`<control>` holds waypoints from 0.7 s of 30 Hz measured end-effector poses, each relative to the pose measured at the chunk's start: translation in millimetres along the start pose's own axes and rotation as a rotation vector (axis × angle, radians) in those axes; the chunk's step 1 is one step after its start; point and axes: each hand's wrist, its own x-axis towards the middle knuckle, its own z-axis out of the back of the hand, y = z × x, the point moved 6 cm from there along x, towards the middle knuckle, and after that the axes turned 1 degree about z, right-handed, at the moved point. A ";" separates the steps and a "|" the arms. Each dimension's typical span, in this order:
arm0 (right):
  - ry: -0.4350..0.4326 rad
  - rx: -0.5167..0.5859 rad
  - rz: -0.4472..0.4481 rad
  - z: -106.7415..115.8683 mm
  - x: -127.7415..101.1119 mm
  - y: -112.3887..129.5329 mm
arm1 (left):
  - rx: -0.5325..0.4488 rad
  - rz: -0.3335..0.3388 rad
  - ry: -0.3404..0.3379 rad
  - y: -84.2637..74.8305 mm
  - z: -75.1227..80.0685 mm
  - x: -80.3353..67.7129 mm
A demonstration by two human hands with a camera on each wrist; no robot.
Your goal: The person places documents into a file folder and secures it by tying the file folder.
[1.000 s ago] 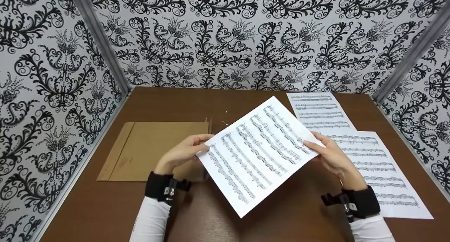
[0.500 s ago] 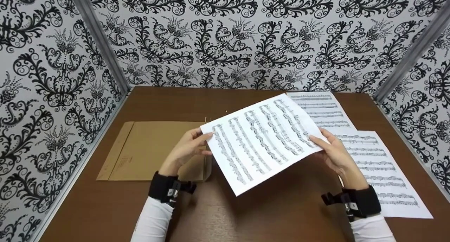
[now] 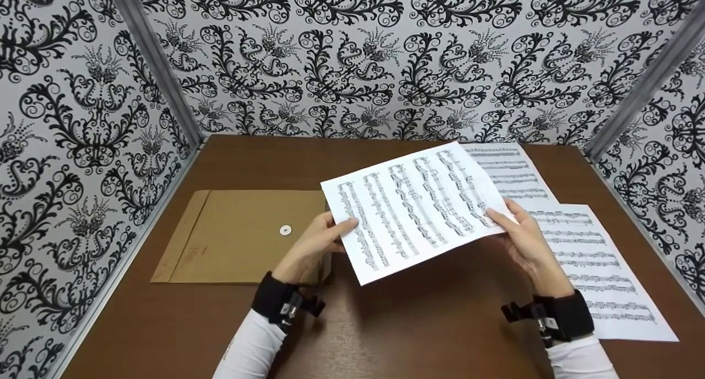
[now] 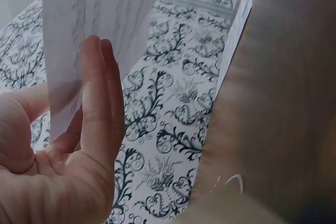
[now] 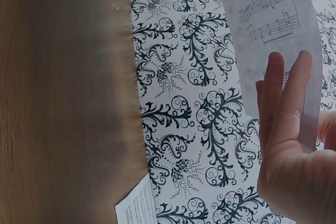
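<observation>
A sheet of printed music (image 3: 410, 208) is held up above the table by both hands, its staves running steeply across it in the head view. My left hand (image 3: 316, 244) pinches its left edge, thumb on the printed face and fingers behind. On the opposite edge my right hand (image 3: 520, 238) grips it the same way, near the lower right corner. In the left wrist view, the straight fingers (image 4: 94, 98) lie against the sheet's back. The right wrist view likewise has fingers (image 5: 291, 98) flat behind the paper, which bows slightly.
A brown cardboard envelope (image 3: 237, 236) with a round white button (image 3: 285, 230) lies on the table's left side. Two more music sheets, one farther back (image 3: 512, 172) and one nearer (image 3: 592, 263), lie at the right. Patterned walls (image 3: 352, 65) enclose the brown table (image 3: 385, 335).
The sheet has turned and risen, its lower corner now higher. My left hand has moved right and stands lower along the sheet's edge, uncovering the envelope's button. The right hand has barely shifted.
</observation>
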 end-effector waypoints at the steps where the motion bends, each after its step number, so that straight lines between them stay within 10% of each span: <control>1: -0.002 0.001 0.000 -0.2 0.1 0.0 | 0.000 -0.008 0.008 0.7 -1.9 0.3; 21: 0.128 -0.109 -0.007 -18.9 -2.8 -2.9 | -0.061 -0.133 -0.114 -5.4 8.1 -1.1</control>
